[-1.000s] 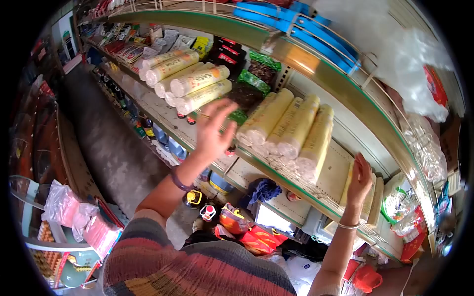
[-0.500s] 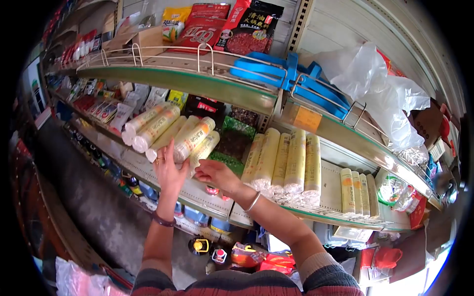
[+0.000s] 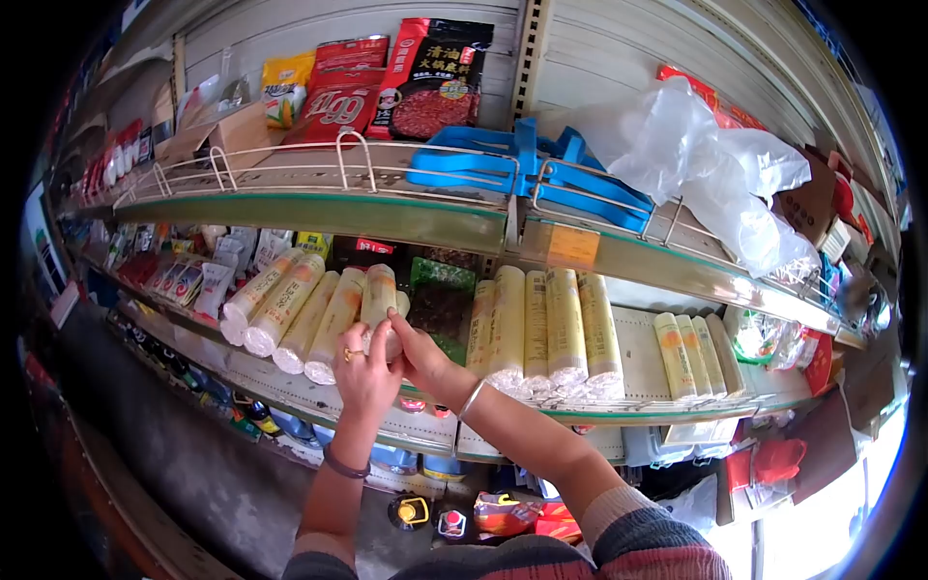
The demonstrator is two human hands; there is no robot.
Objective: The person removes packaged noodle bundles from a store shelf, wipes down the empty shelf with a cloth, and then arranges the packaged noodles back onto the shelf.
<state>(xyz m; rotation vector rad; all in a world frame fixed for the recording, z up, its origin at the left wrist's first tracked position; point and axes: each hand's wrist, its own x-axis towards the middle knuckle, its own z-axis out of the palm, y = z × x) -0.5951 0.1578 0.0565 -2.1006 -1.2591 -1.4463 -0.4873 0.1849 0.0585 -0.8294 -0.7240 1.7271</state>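
Several pale yellow rolls (image 3: pixel 286 307) in clear wrap lie side by side on the middle shelf, their ends toward me. At the right end of this group, my left hand (image 3: pixel 369 375) closes its fingers round the near end of one roll (image 3: pixel 378 288). My right hand (image 3: pixel 421 358) touches the same roll from the right, fingers bent, partly hidden behind its own back. A second group of yellow rolls (image 3: pixel 564 329) stands to the right, past a green and dark packet (image 3: pixel 440 302). Smaller rolls (image 3: pixel 692 356) are farther right.
A wire rail (image 3: pixel 360 162) edges the upper shelf, which holds blue plastic straps (image 3: pixel 580 184), a clear plastic bag (image 3: pixel 691 155) and red food packets (image 3: pixel 338 92). Bottles (image 3: pixel 410 511) and red bags (image 3: pixel 507 512) stand on the floor below. A cardboard box (image 3: pixel 232 130) sits upper left.
Both hands came together at the right end of the left roll group; the right hand crossed over from the far right. The rolls there now lie straighter, and the view has shifted.
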